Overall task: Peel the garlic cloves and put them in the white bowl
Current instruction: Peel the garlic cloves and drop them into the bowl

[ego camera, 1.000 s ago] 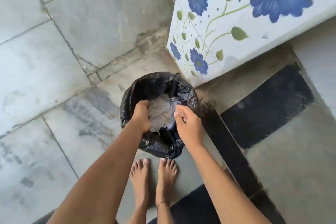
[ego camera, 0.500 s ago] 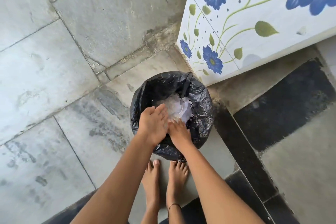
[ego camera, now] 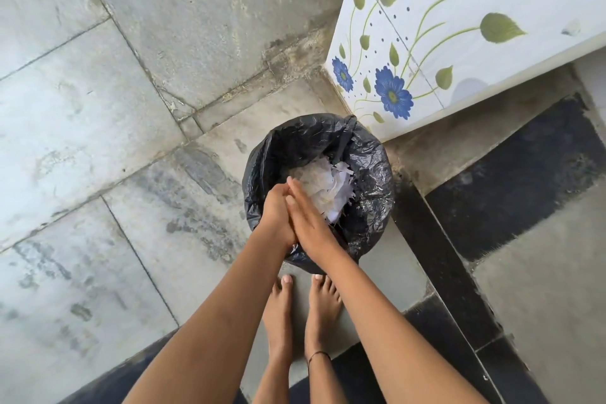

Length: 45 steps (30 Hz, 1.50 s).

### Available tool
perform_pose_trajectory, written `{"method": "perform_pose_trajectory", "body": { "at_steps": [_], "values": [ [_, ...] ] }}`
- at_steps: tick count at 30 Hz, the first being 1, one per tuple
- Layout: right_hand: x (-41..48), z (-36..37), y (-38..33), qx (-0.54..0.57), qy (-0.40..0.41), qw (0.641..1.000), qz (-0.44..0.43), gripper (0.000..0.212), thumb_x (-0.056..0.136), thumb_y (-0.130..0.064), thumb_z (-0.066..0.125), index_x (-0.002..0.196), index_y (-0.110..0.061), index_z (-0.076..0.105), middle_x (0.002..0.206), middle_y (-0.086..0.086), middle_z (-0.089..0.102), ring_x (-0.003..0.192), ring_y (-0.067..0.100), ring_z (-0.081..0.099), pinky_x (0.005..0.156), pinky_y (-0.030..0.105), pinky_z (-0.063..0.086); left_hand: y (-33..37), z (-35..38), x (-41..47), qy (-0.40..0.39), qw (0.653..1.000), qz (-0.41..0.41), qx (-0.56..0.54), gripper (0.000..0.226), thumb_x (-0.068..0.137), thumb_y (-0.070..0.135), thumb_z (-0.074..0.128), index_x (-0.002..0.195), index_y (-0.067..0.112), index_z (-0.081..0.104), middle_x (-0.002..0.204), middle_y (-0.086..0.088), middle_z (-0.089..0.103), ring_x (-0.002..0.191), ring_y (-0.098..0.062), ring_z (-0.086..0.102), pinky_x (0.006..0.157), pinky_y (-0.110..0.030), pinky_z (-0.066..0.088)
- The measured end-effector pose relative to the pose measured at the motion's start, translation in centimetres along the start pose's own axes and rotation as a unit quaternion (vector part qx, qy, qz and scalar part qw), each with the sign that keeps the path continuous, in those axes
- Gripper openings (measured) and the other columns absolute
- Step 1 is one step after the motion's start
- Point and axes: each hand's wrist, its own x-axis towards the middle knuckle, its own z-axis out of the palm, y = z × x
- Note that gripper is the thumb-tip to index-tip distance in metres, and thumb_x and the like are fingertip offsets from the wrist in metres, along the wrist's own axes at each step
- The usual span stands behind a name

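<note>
Left hand [ego camera: 275, 213], right hand [ego camera: 313, 226] now pressed together | grips open | white papery scraps [ego camera: 323, 185] in black bag [ego camera: 370, 193]

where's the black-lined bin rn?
Head view, centre: the bin stands on the floor beside the floral wall, ahead of the bare feet, under the left hand and right hand.

Bin lined with crinkled black bag [ego camera: 370, 193] stands on grey stone floor [ego camera: 147, 75], directly beneath fingers [ego camera: 300, 197]. White papery scraps [ego camera: 328, 184] heaped inside, just beyond fingertips. White tiled wall with painted blue flowers and green leaves [ego camera: 459, 43] lies beyond and right of fingers, its corner near bin rim. Black floor strip [ego camera: 511, 180] lies right of fingers. Bare feet [ego camera: 278, 315] behind fingers, toes at bin base; dark thread [ego camera: 319, 354] around right ankle.
</note>
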Motion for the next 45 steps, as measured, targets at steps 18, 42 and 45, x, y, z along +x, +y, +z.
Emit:
{"method": "perform_pose_trajectory", "body": {
  "at_steps": [18,42,45],
  "values": [
    [-30.9,-12.3,-23.3,-0.128,0.264,0.954,-0.055,0.048,0.098,-0.029,0.046,0.142,-0.012,0.038,0.147,0.005,0.041,0.136,0.016,0.035,0.109,0.028,0.025,2.8,6.5,-38.1,-0.072,0.891,0.278,0.351,0.020,0.097,0.019,0.048,0.111,0.018,0.062,0.109,-0.001,0.063,0.101,-0.015,0.057,0.081,-0.021,0.045],
    [-79.9,-34.6,-11.9,-0.206,0.696,0.673,-0.140,0.054,0.088,-0.040,0.043,0.122,-0.001,0.058,0.120,0.015,0.063,0.108,0.031,0.061,0.091,0.040,0.047,-34.2,27.4,-68.1,-0.334,0.519,0.565,0.548,0.026,0.085,0.021,0.068,0.111,0.020,0.066,0.111,0.008,0.065,0.107,-0.012,0.059,0.089,-0.023,0.041],
    [-80.5,-37.0,-10.4,-0.227,0.696,0.675,-0.093,0.053,0.088,-0.038,0.045,0.121,0.001,0.059,0.118,0.017,0.064,0.107,0.034,0.062,0.087,0.043,0.050,-36.1,30.4,-66.8,-0.292,0.450,0.603,0.591,0.028,0.085,0.017,0.067,0.113,0.016,0.067,0.114,0.004,0.066,0.103,-0.017,0.061,0.085,-0.024,0.046]
  ]
}}
